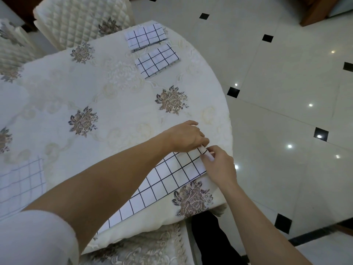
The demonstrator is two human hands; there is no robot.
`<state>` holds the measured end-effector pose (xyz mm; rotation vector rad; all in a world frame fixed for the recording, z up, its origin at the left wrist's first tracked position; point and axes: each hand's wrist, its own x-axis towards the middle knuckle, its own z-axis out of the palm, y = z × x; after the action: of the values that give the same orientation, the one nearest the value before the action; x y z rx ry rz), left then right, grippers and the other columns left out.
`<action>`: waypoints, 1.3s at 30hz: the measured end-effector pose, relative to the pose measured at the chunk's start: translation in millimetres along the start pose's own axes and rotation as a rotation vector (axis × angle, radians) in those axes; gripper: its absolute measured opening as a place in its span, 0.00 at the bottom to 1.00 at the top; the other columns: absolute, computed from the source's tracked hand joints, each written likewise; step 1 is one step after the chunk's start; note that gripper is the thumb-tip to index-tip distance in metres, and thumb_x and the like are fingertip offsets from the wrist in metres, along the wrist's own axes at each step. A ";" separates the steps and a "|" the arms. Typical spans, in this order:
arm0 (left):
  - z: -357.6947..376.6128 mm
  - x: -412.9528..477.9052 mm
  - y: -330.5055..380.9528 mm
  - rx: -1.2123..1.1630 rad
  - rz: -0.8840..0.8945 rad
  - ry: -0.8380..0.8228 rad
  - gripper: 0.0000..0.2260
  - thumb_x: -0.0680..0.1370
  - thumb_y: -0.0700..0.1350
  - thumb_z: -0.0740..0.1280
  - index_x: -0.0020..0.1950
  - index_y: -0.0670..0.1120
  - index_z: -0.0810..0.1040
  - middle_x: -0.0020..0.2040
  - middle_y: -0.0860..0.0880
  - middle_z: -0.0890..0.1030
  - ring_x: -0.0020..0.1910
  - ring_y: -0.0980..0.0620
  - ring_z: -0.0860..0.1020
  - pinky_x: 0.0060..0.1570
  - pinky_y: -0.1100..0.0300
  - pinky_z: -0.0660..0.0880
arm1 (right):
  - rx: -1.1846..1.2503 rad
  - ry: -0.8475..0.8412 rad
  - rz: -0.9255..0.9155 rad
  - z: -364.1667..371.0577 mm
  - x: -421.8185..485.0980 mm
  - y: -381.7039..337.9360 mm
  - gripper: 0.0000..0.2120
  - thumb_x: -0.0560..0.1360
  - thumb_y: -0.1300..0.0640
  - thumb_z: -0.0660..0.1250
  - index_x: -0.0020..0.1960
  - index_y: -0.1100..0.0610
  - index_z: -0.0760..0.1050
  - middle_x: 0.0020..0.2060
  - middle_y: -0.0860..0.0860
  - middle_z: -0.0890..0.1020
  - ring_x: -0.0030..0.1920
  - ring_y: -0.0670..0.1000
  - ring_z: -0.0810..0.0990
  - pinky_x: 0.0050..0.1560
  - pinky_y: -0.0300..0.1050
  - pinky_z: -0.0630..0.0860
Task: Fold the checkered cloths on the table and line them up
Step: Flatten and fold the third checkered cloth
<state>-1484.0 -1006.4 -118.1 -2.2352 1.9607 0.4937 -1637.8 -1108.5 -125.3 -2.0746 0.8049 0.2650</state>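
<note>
Nearest the camera, at the table's [57, 79] near right edge, a long checkered strip [166, 180] lies on the flowered tablecloth [118, 104], running from the near left up to the far right. It looks folded lengthwise into a narrow band. Both hands meet at its far right end. The left hand [186, 137] reaches across the strip from the left, its fingers curled down and pinching the end corner against the table. The right hand [219, 165] comes in from the near right, thumb and fingers closed on the same end, just beside the left hand and nearly touching it. A white sleeve [36, 238] covers the left upper arm at the near left.

At the left edge, a flat cloth [21, 180] lies spread open, partly cut off by the frame, well apart from the strip.

Farther off, near the table's far right rim, two folded cloths lie side by side, close but not touching: a nearer one [157, 61] and a farther one [146, 36], both tilted the same way.

Beyond the table, quilted chair backs [80, 20] stand at the far left, and a pale tiled floor [286, 83] with small black squares fills the right.
</note>
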 end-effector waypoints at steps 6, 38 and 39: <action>-12.9 -20.9 -8.8 -0.051 0.030 0.175 0.06 0.80 0.39 0.66 0.53 0.46 0.81 0.44 0.49 0.85 0.43 0.44 0.82 0.61 0.46 0.74 | -0.038 0.027 -0.047 -6.9 -4.7 -17.1 0.20 0.77 0.54 0.64 0.30 0.56 0.62 0.24 0.49 0.63 0.29 0.53 0.61 0.30 0.46 0.59; 116.7 -372.7 39.9 -0.175 -0.290 0.684 0.05 0.74 0.37 0.73 0.49 0.42 0.85 0.49 0.47 0.86 0.46 0.44 0.83 0.49 0.48 0.80 | -0.598 0.138 -0.857 224.8 -201.4 -97.0 0.19 0.77 0.54 0.58 0.62 0.58 0.80 0.56 0.51 0.83 0.57 0.54 0.80 0.58 0.49 0.79; 123.4 -376.1 41.4 -0.190 -0.304 0.674 0.05 0.73 0.37 0.74 0.49 0.42 0.85 0.48 0.47 0.86 0.46 0.44 0.82 0.48 0.49 0.80 | -0.610 0.113 -0.861 229.5 -202.1 -94.6 0.18 0.77 0.54 0.59 0.62 0.57 0.79 0.56 0.51 0.83 0.57 0.54 0.79 0.56 0.48 0.80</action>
<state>-1583.3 -621.2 -106.9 -3.0461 1.8010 -0.1474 -1709.4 -797.0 -107.8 -2.8125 -0.2022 -0.1082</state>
